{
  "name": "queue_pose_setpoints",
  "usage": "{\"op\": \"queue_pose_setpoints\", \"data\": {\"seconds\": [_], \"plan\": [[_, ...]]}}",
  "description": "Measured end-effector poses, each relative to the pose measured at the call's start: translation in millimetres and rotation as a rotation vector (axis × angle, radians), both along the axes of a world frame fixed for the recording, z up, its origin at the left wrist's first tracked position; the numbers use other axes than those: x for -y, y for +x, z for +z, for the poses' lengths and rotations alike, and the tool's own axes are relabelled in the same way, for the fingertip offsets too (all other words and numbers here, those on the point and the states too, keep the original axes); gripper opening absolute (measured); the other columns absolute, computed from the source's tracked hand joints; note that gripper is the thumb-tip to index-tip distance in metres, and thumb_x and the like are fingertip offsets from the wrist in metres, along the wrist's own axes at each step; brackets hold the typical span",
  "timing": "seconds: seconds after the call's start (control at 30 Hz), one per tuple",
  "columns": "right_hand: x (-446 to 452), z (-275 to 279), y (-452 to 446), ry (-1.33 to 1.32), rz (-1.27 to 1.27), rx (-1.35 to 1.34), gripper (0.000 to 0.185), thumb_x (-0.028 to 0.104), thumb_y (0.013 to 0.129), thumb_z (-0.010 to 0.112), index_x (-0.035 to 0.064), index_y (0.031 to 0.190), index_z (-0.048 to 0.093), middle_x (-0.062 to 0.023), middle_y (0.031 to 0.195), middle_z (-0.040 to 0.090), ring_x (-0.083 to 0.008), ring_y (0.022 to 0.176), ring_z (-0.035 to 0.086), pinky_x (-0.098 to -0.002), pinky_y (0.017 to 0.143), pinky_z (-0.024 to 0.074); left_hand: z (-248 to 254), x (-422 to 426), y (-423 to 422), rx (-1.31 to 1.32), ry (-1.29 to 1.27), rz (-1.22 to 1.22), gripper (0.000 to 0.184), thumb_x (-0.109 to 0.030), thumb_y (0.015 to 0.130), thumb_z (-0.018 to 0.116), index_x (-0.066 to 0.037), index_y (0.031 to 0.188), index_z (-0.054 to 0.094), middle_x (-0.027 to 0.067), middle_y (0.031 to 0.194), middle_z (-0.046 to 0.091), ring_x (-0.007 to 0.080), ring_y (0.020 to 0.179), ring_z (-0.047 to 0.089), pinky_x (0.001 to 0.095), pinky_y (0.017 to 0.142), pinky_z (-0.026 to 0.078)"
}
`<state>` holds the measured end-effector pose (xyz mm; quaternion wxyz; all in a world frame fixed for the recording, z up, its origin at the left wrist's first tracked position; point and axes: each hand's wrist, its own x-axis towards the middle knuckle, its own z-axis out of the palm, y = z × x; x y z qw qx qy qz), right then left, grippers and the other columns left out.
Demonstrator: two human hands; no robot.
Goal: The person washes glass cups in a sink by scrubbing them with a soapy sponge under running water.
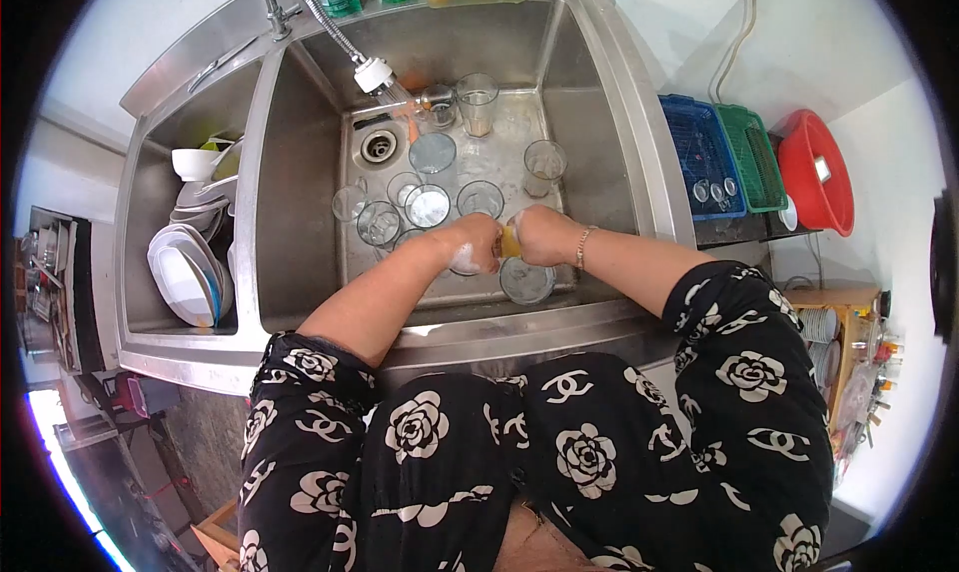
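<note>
Over the sink, my left hand (474,242) is closed, with white suds on its wrist. What it grips is hidden by the fingers. Pressed up against it, my right hand (544,236) is closed around a yellow sponge (510,241), of which only a small part shows. Just below the right hand lies a round clear glass (527,280). Several more drinking glasses stand in the basin, among them one with suds (428,205), a glass near the hands (480,198) and a tall one (478,104).
A hose faucet (373,73) hangs over the basin near the drain (379,146). White plates (183,272) and a bowl (195,164) fill the left compartment. At right are a blue basket (699,152) with small glasses, a green basket (751,157) and a red basin (814,172).
</note>
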<state>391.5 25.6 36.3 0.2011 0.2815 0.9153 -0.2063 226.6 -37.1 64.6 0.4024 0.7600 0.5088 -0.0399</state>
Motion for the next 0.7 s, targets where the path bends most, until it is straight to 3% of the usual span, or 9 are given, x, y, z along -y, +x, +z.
{"op": "queue_pose_setpoints", "data": {"seconds": [0.13, 0.27, 0.37, 0.47, 0.53, 0.6, 0.7], "plan": [[4.5, -16.2, -14.3, 0.059, 0.141, 0.136, 0.018, 0.014, 0.069, 0.064, 0.0021, 0.081, 0.07, -0.0186, 0.087, 0.067, -0.0328, 0.086, 0.065, -0.0387, 0.075, 0.0521, 20.2, 1.2, -2.4, 0.029, 0.058, 0.134, 0.032, -0.017, 0.065, 0.071, -0.002, 0.092, 0.065, 0.0202, 0.088, 0.065, 0.0358, 0.087, 0.063, 0.0382, 0.078, 0.049], [1.1, -28.3, -18.4, 0.048, 0.132, 0.194, 0.023, 0.02, 0.068, 0.067, 0.0027, 0.082, 0.071, -0.0182, 0.087, 0.067, -0.0329, 0.086, 0.065, -0.0388, 0.077, 0.0517, 8.3, -1.0, -9.6, 0.107, 0.142, 0.178, 0.03, -0.016, 0.066, 0.07, -0.001, 0.092, 0.065, 0.0203, 0.093, 0.065, 0.0347, 0.092, 0.062, 0.0384, 0.081, 0.049], [-6.0, 4.0, -16.1, -0.145, 0.191, 0.167, 0.032, 0.031, 0.07, 0.069, 0.0012, 0.08, 0.07, -0.0178, 0.088, 0.067, -0.0332, 0.087, 0.064, -0.0403, 0.08, 0.0501, 6.3, -0.6, -10.2, 0.09, 0.115, 0.17, 0.032, -0.016, 0.066, 0.069, -0.001, 0.094, 0.064, 0.0203, 0.096, 0.065, 0.0345, 0.095, 0.061, 0.0384, 0.084, 0.048], [-9.0, 75.5, -29.0, -0.16, 0.112, 0.259, 0.047, 0.045, 0.076, 0.063, -0.0005, 0.089, 0.067, -0.0215, 0.085, 0.065, -0.0351, 0.08, 0.063, -0.0416, 0.075, 0.0491, 1.3, -2.2, -15.0, 0.089, 0.093, 0.161, 0.037, -0.016, 0.067, 0.069, 0.001, 0.099, 0.062, 0.0207, 0.099, 0.064, 0.0351, 0.098, 0.061, 0.0385, 0.086, 0.047], [-41.7, 55.5, -30.6, -0.136, -0.251, -0.009, 0.053, 0.045, 0.08, 0.06, 0.0, 0.107, 0.058, -0.0226, 0.089, 0.064, -0.0351, 0.082, 0.063, -0.041, 0.077, 0.0485, 1.5, -2.6, -17.5, 0.069, 0.073, 0.172, 0.04, -0.016, 0.067, 0.069, 0.001, 0.103, 0.061, 0.0214, 0.102, 0.064, 0.0356, 0.099, 0.06, 0.0388, 0.086, 0.047], [-93.1, 54.3, -35.9, -0.166, -0.28, -0.258, 0.052, 0.041, 0.082, 0.059, 0.0049, 0.117, 0.051, -0.0227, 0.093, 0.064, -0.0341, 0.087, 0.063, -0.0415, 0.078, 0.0478, 9.7, -2.5, -19.1, 0.061, 0.064, 0.171, 0.042, -0.017, 0.069, 0.069, 0.002, 0.106, 0.059, 0.022, 0.103, 0.063, 0.0363, 0.1, 0.06, 0.0392, 0.086, 0.047], [-123.5, 97.7, -68.0, 0.148, -0.382, -0.319, 0.041, 0.036, 0.081, 0.06, 0.0097, 0.113, 0.056, -0.0199, 0.104, 0.06, -0.0331, 0.094, 0.062, -0.0413, 0.08, 0.0484, 15.3, -2.7, -20.1, 0.045, 0.073, 0.18, 0.045, -0.019, 0.07, 0.069, 0.002, 0.109, 0.058, 0.0226, 0.104, 0.063, 0.0369, 0.101, 0.059, 0.0399, 0.087, 0.047]]}}
